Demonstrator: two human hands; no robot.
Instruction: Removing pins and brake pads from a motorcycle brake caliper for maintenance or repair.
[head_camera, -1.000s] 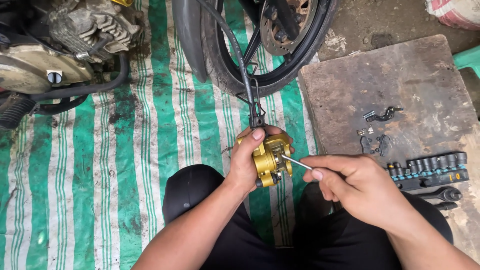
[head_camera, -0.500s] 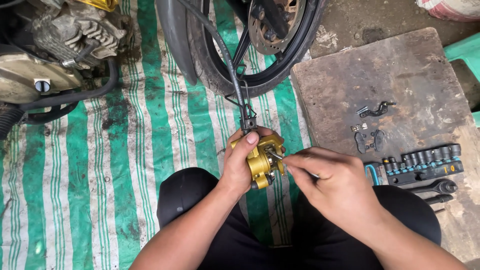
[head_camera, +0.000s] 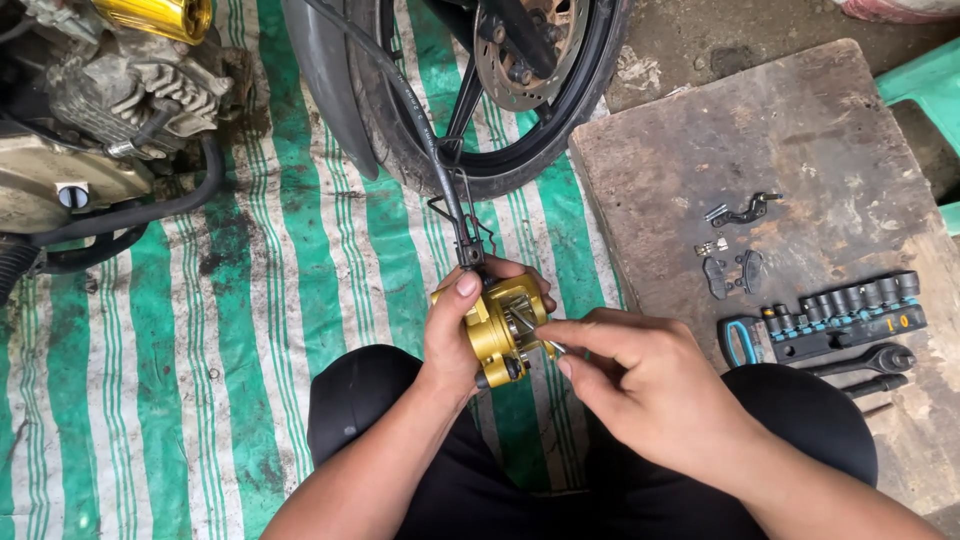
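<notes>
A gold brake caliper (head_camera: 497, 323) hangs on a black hose (head_camera: 440, 170) that runs up toward the motorcycle wheel (head_camera: 520, 90). My left hand (head_camera: 455, 335) grips the caliper from the left, thumb on its top edge. My right hand (head_camera: 640, 385) is at the caliper's right side, its fingertips pinched on a thin metal pin (head_camera: 553, 348) that is pushed against the caliper body. Both hands are held over my knees in black trousers.
A green and white striped tarp (head_camera: 200, 330) covers the ground. An engine (head_camera: 110, 110) sits at the top left. On a dark board (head_camera: 800, 170) to the right lie small brake parts (head_camera: 735, 270), a socket rail (head_camera: 845, 315) and a ratchet (head_camera: 860, 362).
My right hand has moved left, bringing the thin pin from out beside the caliper up against it. The view has shifted slightly; the left hand keeps its grip.
</notes>
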